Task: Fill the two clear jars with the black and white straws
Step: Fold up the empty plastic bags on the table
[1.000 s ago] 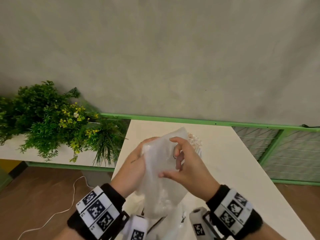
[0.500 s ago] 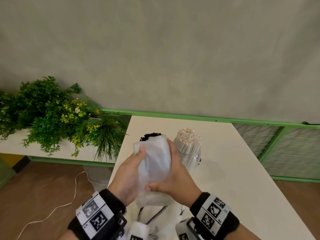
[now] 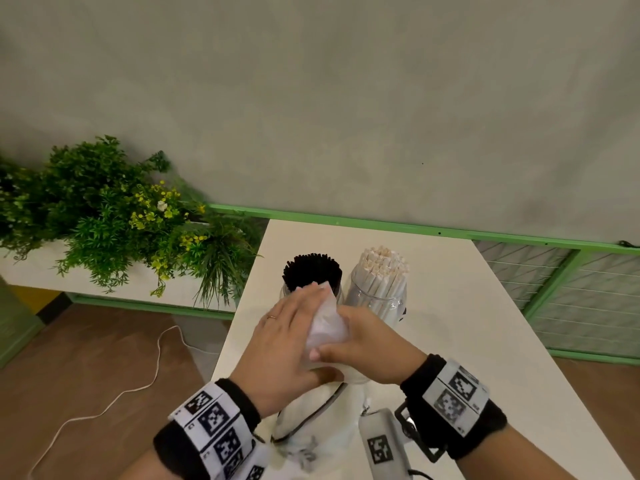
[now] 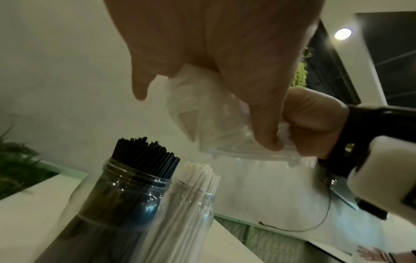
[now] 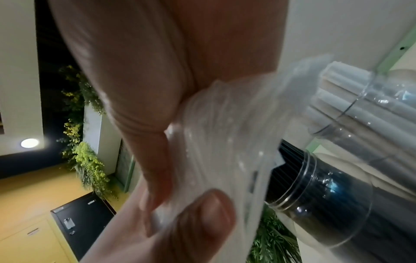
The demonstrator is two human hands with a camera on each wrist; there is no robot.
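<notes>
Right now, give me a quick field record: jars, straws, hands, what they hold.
left jar: packed with black straws, upright
right jar: packed with white straws, upright
jars: side by side on white table
left hand: holds crumpled clear plastic bag
right hand: grips the same bag
bag contents: none visible

Two filled jars [image 3: 311,292] [image 3: 377,296] side by side on the table [image 3: 467,341], plant box [image 3: 104,220] to its left.
</notes>
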